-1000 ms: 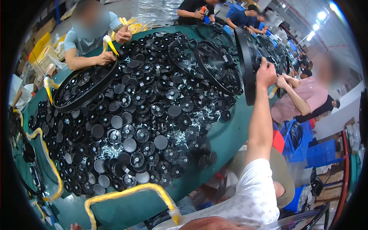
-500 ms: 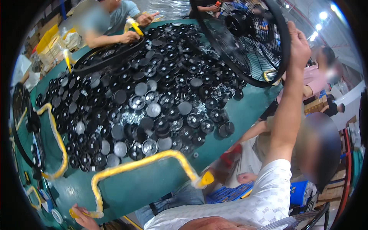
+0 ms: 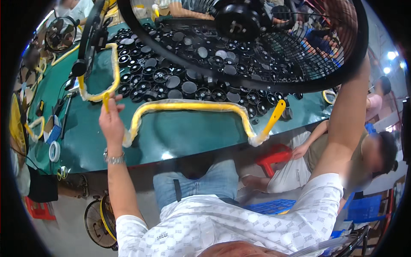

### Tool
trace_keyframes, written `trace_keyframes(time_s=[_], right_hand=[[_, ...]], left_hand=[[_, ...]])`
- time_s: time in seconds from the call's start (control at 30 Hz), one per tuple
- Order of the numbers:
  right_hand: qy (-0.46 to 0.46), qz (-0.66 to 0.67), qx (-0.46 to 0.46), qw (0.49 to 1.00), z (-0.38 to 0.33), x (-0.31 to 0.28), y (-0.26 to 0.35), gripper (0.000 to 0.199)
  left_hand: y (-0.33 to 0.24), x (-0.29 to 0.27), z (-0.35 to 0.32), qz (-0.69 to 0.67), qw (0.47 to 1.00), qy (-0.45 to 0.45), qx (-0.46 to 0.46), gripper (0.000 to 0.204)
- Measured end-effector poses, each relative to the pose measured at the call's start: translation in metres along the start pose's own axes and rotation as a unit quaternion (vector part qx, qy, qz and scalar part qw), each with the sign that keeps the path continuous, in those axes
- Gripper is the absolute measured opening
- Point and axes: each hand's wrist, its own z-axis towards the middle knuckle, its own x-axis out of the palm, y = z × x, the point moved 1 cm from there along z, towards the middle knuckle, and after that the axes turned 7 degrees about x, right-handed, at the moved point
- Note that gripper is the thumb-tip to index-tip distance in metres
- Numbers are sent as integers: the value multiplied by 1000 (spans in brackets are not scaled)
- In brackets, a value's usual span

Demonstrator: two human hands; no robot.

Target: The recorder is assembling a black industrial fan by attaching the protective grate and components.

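My left hand (image 3: 112, 122), with a metal watch on its wrist, grips the left end tab of a yellow U-shaped tube bracket (image 3: 192, 106). Clear film wraps the bracket's tube, and its bare flat right tab (image 3: 274, 116) angles up and outward. My raised right hand (image 3: 342, 17) is closed on the rim of a big black round fan (image 3: 239, 77), partly hidden and blurred behind its wire guard. The fan hangs in the air above the table's far right part, its dark motor hub (image 3: 237, 19) facing me.
Many black round caps (image 3: 173, 81) cover the middle of the green table (image 3: 180, 132). Another fan on a yellow bracket (image 3: 115, 68) stands at left, near a tape roll (image 3: 54, 150). A person in pale shorts (image 3: 291, 171) sits close at right by a red stool (image 3: 274, 158).
The fan has come nearer and fills more of the view. The yellow bracket, held in my left hand, has moved up and right and turned more level. My head view has shifted.
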Motion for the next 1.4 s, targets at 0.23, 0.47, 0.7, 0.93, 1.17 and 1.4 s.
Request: trace_keyframes(time_s=[0.23,0.47,0.7,0.93,1.17,1.4], right_hand=[[94,-47,15,994,-43,57,74,36],[190,-132,-72,970,-110,99,79,48],[256,-184,-114,942,-108,133,53,57],[269,-182,-156,933,-78,148,33,59],[-364,-280,-409,788,-101,52,-32,19],[-351,113,1,930,-309,121,-146,23]], left_hand=[[31,-12,3,-194,978,64,-46,45],[72,-20,13,-223,962,151,-51,46],[7,-46,7,-42,963,59,259,71],[-157,-60,-9,-42,930,313,189,112],[-137,-35,-26,71,961,22,268,70],[-132,-85,-18,-9,955,264,138,119]])
